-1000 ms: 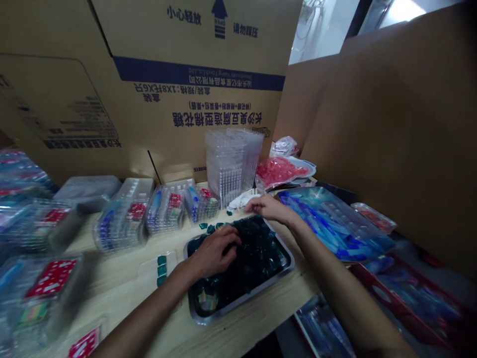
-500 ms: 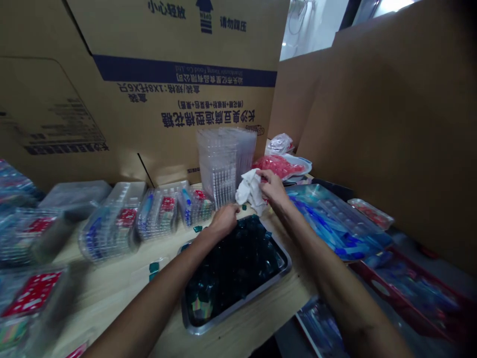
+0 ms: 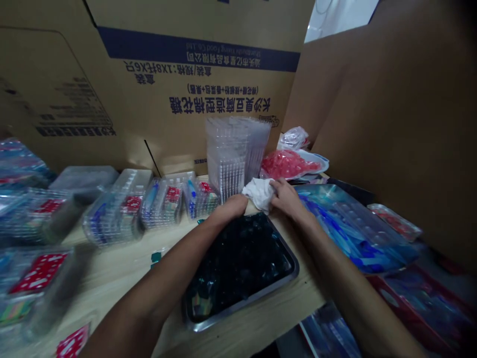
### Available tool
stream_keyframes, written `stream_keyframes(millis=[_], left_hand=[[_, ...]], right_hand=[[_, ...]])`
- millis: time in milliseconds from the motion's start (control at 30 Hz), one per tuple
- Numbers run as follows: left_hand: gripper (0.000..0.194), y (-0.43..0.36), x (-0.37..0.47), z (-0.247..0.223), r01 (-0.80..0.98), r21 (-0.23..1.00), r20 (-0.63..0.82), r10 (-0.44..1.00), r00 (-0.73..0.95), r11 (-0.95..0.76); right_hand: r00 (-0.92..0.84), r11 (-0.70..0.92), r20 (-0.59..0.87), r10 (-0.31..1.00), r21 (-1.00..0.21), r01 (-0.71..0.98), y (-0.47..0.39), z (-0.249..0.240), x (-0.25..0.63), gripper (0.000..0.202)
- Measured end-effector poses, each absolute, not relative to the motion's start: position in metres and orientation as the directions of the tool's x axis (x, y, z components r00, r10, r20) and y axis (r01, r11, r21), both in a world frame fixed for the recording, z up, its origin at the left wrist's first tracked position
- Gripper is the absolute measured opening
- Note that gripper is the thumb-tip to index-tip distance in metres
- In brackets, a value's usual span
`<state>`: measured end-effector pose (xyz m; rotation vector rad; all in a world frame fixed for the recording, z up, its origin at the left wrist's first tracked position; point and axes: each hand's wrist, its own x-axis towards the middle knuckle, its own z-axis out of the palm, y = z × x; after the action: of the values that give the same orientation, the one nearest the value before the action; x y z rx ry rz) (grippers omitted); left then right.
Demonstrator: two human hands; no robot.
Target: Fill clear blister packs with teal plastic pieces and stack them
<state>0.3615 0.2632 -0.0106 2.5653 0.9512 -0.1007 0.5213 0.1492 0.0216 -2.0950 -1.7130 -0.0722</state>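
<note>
A crumpled white cloth (image 3: 260, 193) lies on the table just beyond the far edge of a tray. My right hand (image 3: 286, 197) pinches the cloth's right side, fingers closed. At its left side is my left hand (image 3: 234, 205), fingers curled together over the tray's far rim; whether it holds anything is hidden. Below my hands sits the metal-rimmed tray (image 3: 296, 268), filled with dark green glossy pieces (image 3: 248, 253). A few similar green pieces (image 3: 156, 257) lie on the table to the left, partly behind my left forearm.
Stacked clear plastic trays (image 3: 233, 159) stand behind the cloth. Packs with blue and red contents (image 3: 164, 204) line the table's left side. A bag of red pieces (image 3: 283, 164) and a bin of blue items (image 3: 346, 223) are right. Tall cardboard (image 3: 141, 114) walls the back.
My right hand has lowered the cloth onto the table behind the tray. My left hand has moved close to the cloth. The view has tilted down slightly.
</note>
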Motion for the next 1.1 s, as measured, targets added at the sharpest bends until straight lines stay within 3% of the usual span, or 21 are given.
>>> stream_keyframes(millis=[100, 233, 333, 400, 467, 567, 700, 867, 1033, 1100], left_hand=[[0.033, 0.26, 0.343, -0.008, 0.679, 0.264, -0.28, 0.619, 0.733, -0.685], [0.031, 0.247, 0.325, 0.001, 0.701, 0.233, -0.291, 0.639, 0.712, -0.674], [0.02, 0.235, 0.309, 0.013, 0.705, 0.252, -0.242, 0.662, 0.71, -0.663], [0.022, 0.228, 0.289, 0.022, 0.714, 0.264, -0.179, 0.694, 0.697, -0.649], [0.03, 0.222, 0.26, 0.027, 0.75, 0.261, -0.107, 0.754, 0.648, -0.608], [0.033, 0.216, 0.213, 0.023, 0.854, 0.236, -0.068, 0.868, 0.491, -0.465], [0.027, 0.212, 0.186, 0.002, 0.9, 0.261, -0.123, 0.912, 0.391, -0.35], [0.029, 0.208, 0.208, -0.014, 0.848, 0.395, -0.095, 0.902, 0.42, -0.354], [0.052, 0.213, 0.222, -0.016, 0.776, 0.516, -0.069, 0.885, 0.46, -0.363], [0.05, 0.217, 0.223, -0.017, 0.743, 0.561, -0.075, 0.872, 0.484, -0.365]], right_hand=[[0.315, -0.266, 0.228, 0.921, -0.22, 0.938, 0.149, 0.02, 0.507, 0.039], [0.435, -0.394, 0.479, 0.762, -0.19, 0.899, 0.136, 0.038, 0.48, 0.037], [0.362, -0.297, 0.537, 0.762, -0.207, 0.932, 0.129, 0.051, 0.463, 0.033], [0.256, -0.162, 0.411, 0.875, -0.251, 0.954, 0.133, 0.05, 0.455, 0.035], [0.142, -0.08, 0.185, 0.972, -0.309, 0.948, 0.146, 0.043, 0.447, 0.043], [0.053, -0.08, -0.087, 0.995, -0.334, 0.939, 0.172, 0.028, 0.43, 0.046], [-0.002, -0.086, -0.276, 0.961, -0.309, 0.947, 0.199, 0.017, 0.392, 0.02], [-0.052, -0.068, -0.367, 0.929, -0.308, 0.949, 0.204, 0.011, 0.361, 0.025], [-0.045, -0.093, -0.349, 0.936, -0.367, 0.925, 0.206, 0.0, 0.367, 0.025], [-0.049, -0.084, -0.308, 0.95, -0.403, 0.911, 0.209, -0.004, 0.37, 0.025]])
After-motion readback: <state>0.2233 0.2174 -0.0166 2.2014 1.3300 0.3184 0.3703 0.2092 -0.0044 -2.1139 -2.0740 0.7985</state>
